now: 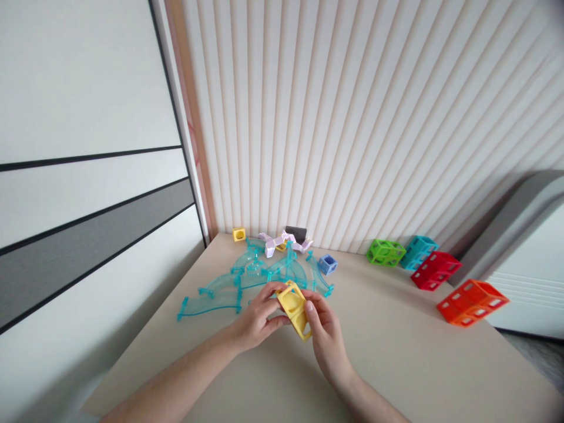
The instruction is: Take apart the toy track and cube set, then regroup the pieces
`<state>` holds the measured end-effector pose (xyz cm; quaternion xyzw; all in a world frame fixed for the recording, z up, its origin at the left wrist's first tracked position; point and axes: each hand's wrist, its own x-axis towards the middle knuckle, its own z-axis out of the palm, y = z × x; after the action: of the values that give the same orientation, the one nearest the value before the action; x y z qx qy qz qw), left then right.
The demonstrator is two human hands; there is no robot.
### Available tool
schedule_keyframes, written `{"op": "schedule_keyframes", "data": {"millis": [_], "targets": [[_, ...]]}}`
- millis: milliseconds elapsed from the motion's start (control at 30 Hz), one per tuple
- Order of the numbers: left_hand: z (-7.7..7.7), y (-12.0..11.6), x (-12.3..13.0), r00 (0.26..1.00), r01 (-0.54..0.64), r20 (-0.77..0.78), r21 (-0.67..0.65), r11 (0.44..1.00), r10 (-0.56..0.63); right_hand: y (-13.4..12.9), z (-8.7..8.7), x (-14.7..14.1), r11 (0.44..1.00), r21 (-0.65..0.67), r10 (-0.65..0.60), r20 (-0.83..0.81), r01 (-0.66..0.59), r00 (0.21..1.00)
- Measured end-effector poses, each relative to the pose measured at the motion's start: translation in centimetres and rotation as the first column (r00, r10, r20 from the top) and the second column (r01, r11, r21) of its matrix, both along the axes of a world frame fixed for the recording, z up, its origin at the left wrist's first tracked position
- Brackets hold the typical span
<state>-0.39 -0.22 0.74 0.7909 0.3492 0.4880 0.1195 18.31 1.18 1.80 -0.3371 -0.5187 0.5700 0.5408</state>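
A yellow block piece with round openings is held tilted above the table, between both hands. My left hand grips its upper left side, fingers behind it and thumb near its lower left. My right hand holds its right side, the thumb pressed along the edge. Just beyond the hands lie translucent teal track pieces, spread over the table. A small blue cube sits to the right of them. Parts of the fingers behind the yellow piece are hidden.
On the table, green, teal, red and orange blocks stand at the right. Lilac pieces, a yellow block and a dark object lie at the back, by the ribbed wall.
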Motion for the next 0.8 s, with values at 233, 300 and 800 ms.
{"op": "schedule_keyframes", "data": {"millis": [233,300,800], "targets": [[-0.63,0.22,0.23,0.998,-0.056,-0.017,0.007,0.998,0.057,-0.22,-0.01,0.17,0.99,0.053,0.129,0.048,-0.132,0.99],[-0.75,0.3,0.27,0.997,-0.073,-0.026,-0.015,0.997,0.073,-0.32,-0.14,0.12,0.987,0.056,0.147,0.095,-0.152,0.985],[-0.32,0.19,0.32,1.0,-0.016,-0.022,-0.09,0.996,0.014,-0.53,-0.47,-0.02,0.991,0.045,0.116,0.131,-0.123,0.985]]}}
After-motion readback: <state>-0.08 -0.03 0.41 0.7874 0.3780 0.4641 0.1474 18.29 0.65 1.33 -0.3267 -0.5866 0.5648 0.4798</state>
